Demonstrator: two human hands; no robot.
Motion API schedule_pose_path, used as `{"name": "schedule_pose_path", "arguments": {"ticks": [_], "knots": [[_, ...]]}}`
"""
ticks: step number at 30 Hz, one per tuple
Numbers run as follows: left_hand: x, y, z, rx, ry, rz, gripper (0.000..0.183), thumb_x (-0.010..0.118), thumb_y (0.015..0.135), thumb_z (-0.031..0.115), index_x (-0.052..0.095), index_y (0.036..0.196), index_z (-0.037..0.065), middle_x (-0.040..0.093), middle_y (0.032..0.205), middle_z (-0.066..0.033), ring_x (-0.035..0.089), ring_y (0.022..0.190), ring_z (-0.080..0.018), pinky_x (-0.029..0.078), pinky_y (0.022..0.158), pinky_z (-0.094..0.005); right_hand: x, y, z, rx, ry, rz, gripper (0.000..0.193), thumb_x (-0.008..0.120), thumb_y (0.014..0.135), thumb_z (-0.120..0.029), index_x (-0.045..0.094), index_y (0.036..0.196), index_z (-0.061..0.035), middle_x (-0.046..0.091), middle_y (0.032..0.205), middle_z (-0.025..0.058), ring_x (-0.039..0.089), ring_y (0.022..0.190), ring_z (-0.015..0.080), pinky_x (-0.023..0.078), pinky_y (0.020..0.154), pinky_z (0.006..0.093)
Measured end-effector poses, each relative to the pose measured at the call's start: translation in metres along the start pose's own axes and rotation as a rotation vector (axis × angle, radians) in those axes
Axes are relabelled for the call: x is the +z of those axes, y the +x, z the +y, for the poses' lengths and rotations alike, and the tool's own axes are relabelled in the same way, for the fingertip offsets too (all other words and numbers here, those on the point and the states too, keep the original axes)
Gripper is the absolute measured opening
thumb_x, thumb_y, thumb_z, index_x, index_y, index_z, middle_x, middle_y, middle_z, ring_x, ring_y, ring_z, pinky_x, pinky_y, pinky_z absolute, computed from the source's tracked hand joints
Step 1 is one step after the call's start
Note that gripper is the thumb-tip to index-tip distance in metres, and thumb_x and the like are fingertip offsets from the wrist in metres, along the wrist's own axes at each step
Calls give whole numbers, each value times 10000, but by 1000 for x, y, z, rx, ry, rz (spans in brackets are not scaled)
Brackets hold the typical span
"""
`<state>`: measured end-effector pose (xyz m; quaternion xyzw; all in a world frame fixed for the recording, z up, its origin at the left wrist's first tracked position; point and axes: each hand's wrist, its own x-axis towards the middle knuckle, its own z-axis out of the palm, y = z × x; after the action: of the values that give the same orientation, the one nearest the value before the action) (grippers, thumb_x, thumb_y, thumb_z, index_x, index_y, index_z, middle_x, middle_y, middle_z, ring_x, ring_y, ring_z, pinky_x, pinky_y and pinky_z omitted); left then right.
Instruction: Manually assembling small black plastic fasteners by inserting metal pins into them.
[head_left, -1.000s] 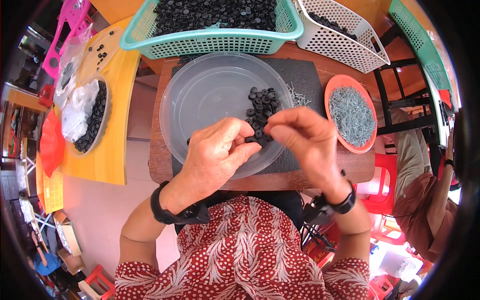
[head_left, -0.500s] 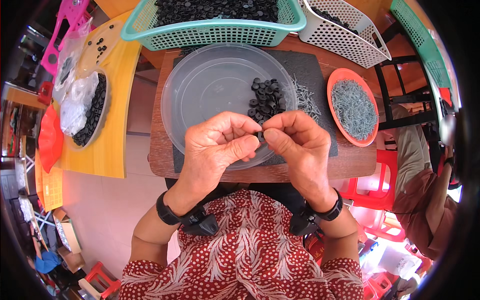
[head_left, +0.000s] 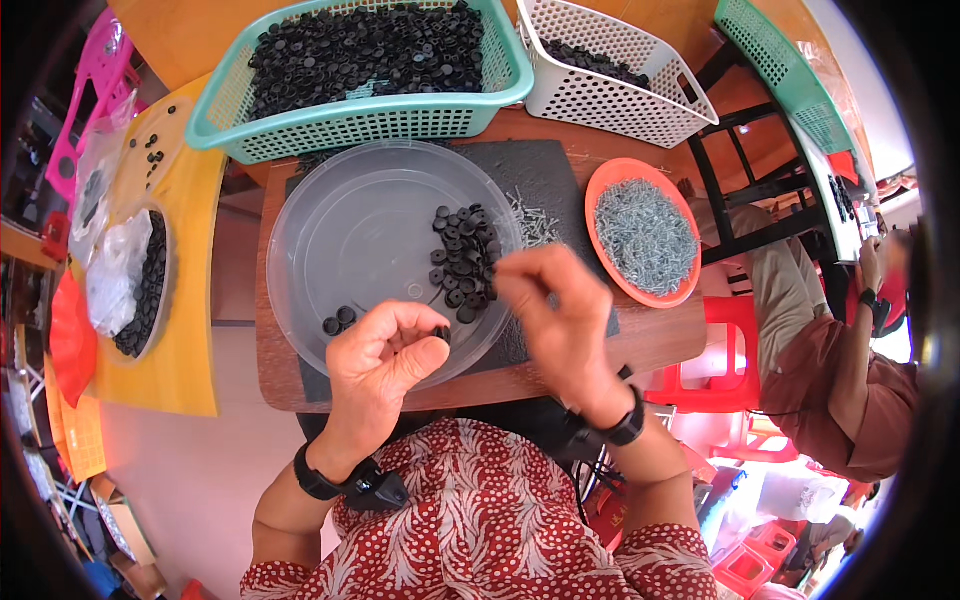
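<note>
My left hand (head_left: 378,372) pinches a small round black plastic cap (head_left: 441,333) between thumb and fingers, over the near edge of a clear round tub (head_left: 350,225). In the tub's right part lies a pile of similar black caps (head_left: 462,255), with a few more at its near left. My right hand (head_left: 565,325) is beside the tub's right rim, apart from the left. Its fingers are bent and smeared by motion, so I cannot make out anything in them. Just beyond it, loose metal screws (head_left: 537,222) lie on a dark mat (head_left: 545,165).
A round orange plate (head_left: 592,228) heaped with screws stands right of the mat. Behind the tub are a green basket (head_left: 370,128) full of black caps and a white basket (head_left: 610,108). A yellow table (head_left: 190,330) is at left. Another person (head_left: 815,370) sits at right, near a red stool (head_left: 725,370).
My hands, together at a black cap before, are now apart. The left has kept a cap; the right has moved away toward the tub's right rim. The whole view has shifted.
</note>
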<state>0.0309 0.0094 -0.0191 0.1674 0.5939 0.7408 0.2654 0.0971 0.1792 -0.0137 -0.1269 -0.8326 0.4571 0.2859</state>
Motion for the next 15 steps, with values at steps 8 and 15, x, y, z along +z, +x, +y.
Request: {"name": "schedule_pose_path", "arguments": {"ticks": [8, 15], "knots": [[-7, 1, -1, 30, 1, 22, 163, 671, 824, 66, 602, 931, -37, 612, 802, -47, 563, 680, -86, 479, 644, -208, -21, 72, 59, -123, -354, -1, 46, 570, 769, -43, 605, 764, -14, 596, 731, 172, 566, 724, 366, 441, 635, 447], [-5, 1, -2, 54, 20, 22, 157, 669, 813, 35, 601, 932, -42, 612, 822, -53, 568, 695, -88, 479, 645, -206, 0, 91, 88, -238, -791, -94, 38, 579, 688, -42, 571, 671, -9, 601, 716, 181, 587, 727, 356, 471, 612, 448]]}}
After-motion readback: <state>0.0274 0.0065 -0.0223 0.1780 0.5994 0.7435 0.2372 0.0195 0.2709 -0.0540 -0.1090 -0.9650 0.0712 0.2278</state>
